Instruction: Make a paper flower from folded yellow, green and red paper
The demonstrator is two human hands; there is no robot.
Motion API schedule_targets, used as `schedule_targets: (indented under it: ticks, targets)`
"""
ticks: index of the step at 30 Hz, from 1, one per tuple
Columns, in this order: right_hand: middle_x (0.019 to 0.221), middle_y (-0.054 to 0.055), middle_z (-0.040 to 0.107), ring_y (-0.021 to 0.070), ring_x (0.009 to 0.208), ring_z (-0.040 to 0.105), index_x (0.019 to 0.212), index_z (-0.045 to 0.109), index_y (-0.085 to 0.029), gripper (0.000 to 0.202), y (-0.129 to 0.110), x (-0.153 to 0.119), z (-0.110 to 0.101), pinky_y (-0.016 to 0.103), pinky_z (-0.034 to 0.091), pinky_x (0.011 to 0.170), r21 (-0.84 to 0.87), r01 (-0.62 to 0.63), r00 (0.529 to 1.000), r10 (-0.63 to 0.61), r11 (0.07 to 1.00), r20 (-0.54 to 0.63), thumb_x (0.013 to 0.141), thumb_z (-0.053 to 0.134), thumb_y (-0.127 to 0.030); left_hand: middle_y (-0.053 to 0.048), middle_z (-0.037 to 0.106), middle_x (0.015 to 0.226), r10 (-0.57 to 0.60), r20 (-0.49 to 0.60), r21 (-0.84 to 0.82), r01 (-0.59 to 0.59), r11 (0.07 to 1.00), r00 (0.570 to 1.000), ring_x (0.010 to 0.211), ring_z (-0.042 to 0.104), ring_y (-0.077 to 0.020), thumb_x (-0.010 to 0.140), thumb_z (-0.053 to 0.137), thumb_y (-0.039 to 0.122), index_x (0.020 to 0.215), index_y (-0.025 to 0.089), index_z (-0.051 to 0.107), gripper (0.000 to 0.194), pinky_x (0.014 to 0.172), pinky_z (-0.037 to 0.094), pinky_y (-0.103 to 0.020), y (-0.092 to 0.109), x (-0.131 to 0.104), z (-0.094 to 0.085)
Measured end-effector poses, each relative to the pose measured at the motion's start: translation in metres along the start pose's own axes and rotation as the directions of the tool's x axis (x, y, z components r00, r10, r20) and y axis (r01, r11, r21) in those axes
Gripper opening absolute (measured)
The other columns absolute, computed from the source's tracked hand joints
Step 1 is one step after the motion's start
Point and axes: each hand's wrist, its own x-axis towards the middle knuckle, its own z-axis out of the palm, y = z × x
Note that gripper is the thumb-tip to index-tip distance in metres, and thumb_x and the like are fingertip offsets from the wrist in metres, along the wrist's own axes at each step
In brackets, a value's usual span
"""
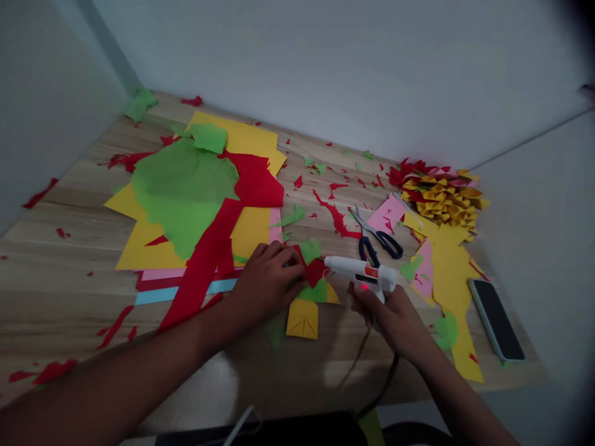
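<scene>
The right hand [395, 319] is wrapped around a white glue gun [348, 268], right of the frame's middle, its nozzle pointing left toward a small cluster of red and green paper [316, 271]. The left hand [269, 272] is curled at that cluster's left side; whether it pinches or only presses is hidden. A yellow folded piece [303, 322] lies just below.

The nozzle is close to the left fingers, so if it is hot, a slip or a late stray drip could burn them. A fine pale loop near the tip looks like a glue string, which could snag loose scraps. The thin green tissue might tear or let glue soak through to the desk [260, 371]. The dark cord [388, 384], running down toward the bottom edge, could tug the gun off aim if it catches.
</scene>
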Motion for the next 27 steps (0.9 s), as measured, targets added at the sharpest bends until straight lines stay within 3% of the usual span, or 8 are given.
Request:
schedule_targets:
  ticks: [5, 9, 11, 15, 19, 21, 23, 27]
  targets:
    - [0.060, 0.000, 0.058, 0.0135, 0.047, 0.050, 0.085, 0.065, -0.017, 0.045, 0.004, 0.003, 0.009, 0.026, 0.038, 0.045, 0.268, -0.014, 0.994, 0.043, 0.963, -0.104, 0.082, 0.063, -0.062, -0.008, 0.065, 0.118, 0.000, 0.002, 0.035, -0.001, 0.999, 1.000, 0.106, 0.054, -0.0298, 0.092, 0.062, 0.035, 0.110, 0.030, 0.073, 0.022, 0.085, 0.042, -0.046, -0.001, -0.002, 0.002]
    - [0.073, 0.003, 0.066, 0.0158, 0.055, 0.058, 0.102, 0.066, -0.018, 0.041, 0.010, 0.007, 0.021, 0.027, 0.044, 0.049, 0.564, 0.051, 0.984, 0.055, 0.825, -0.170, 0.082, 0.067, -0.054, -0.011, 0.064, 0.121, -0.012, 0.010, 0.047, 0.011, 0.999, 1.000, 0.109, 0.055, -0.0311, 0.090, 0.065, 0.033, 0.108, 0.023, 0.072, 0.022, 0.088, 0.045, -0.049, -0.001, -0.002, 0.003]
    - [0.084, 0.006, 0.071, 0.0196, 0.065, 0.065, 0.111, 0.065, -0.020, 0.041, 0.008, 0.009, 0.026, 0.031, 0.052, 0.058, 0.647, 0.122, 0.982, 0.002, 0.753, -0.187, 0.082, 0.066, -0.049, -0.011, 0.065, 0.118, -0.022, -0.045, 0.006, 0.022, 1.000, 0.999, 0.107, 0.056, -0.0296, 0.089, 0.066, 0.032, 0.106, 0.022, 0.071, 0.020, 0.089, 0.047, -0.047, -0.001, 0.001, -0.003]
    - [0.106, 0.010, 0.074, 0.0255, 0.090, 0.071, 0.121, 0.062, -0.021, 0.048, -0.019, 0.007, 0.036, 0.040, 0.058, 0.081, 0.628, 0.205, 0.978, -0.174, 0.751, -0.111, 0.080, 0.070, -0.045, -0.007, 0.067, 0.104, -0.148, -0.173, -0.264, 0.098, 0.960, 0.974, 0.103, 0.061, -0.0240, 0.092, 0.061, 0.034, 0.092, 0.022, 0.066, 0.013, 0.092, 0.049, -0.042, 0.009, 0.005, -0.036]
    - [0.099, 0.005, 0.074, 0.0229, 0.090, 0.070, 0.100, 0.065, -0.022, 0.034, -0.064, 0.009, 0.062, 0.038, 0.057, 0.083, 0.581, 0.315, 0.932, -0.361, 0.750, -0.040, 0.075, 0.078, -0.040, -0.003, 0.071, 0.102, -0.299, 0.015, -0.555, 0.257, 0.791, 0.954, 0.092, 0.067, -0.0193, 0.087, 0.064, 0.044, 0.107, 0.023, 0.063, 0.029, 0.081, 0.055, -0.033, 0.026, -0.008, -0.076]
    - [0.093, 0.002, 0.073, 0.0206, 0.083, 0.070, 0.099, 0.065, -0.023, 0.038, -0.085, 0.015, 0.084, 0.035, 0.058, 0.079, 0.642, 0.316, 0.919, -0.393, 0.698, -0.026, 0.070, 0.082, -0.040, -0.004, 0.073, 0.104, -0.394, 0.007, -0.536, 0.336, 0.774, 0.919, 0.088, 0.069, -0.0203, 0.080, 0.070, 0.046, 0.110, 0.022, 0.062, 0.039, 0.079, 0.056, -0.033, 0.030, -0.022, -0.091]
    - [0.096, 0.003, 0.073, 0.0207, 0.083, 0.070, 0.106, 0.065, -0.023, 0.046, -0.103, 0.023, 0.110, 0.035, 0.058, 0.075, 0.684, 0.266, 0.908, -0.415, 0.679, 0.058, 0.069, 0.083, -0.046, -0.004, 0.074, 0.101, -0.518, -0.065, -0.431, 0.444, 0.786, 0.853, 0.084, 0.068, -0.0219, 0.074, 0.073, 0.047, 0.108, 0.021, 0.062, 0.044, 0.076, 0.055, -0.033, 0.030, -0.039, -0.106]
    - [0.109, 0.007, 0.072, 0.0245, 0.098, 0.070, 0.125, 0.062, -0.024, 0.062, -0.130, 0.024, 0.158, 0.037, 0.057, 0.083, 0.539, 0.375, 0.807, -0.552, 0.755, 0.211, 0.075, 0.078, -0.056, -0.003, 0.076, 0.091, -0.696, -0.174, -0.216, 0.663, 0.717, 0.697, 0.078, 0.067, -0.0224, 0.075, 0.068, 0.046, 0.095, 0.019, 0.066, 0.034, 0.069, 0.051, -0.029, 0.020, -0.073, -0.139]
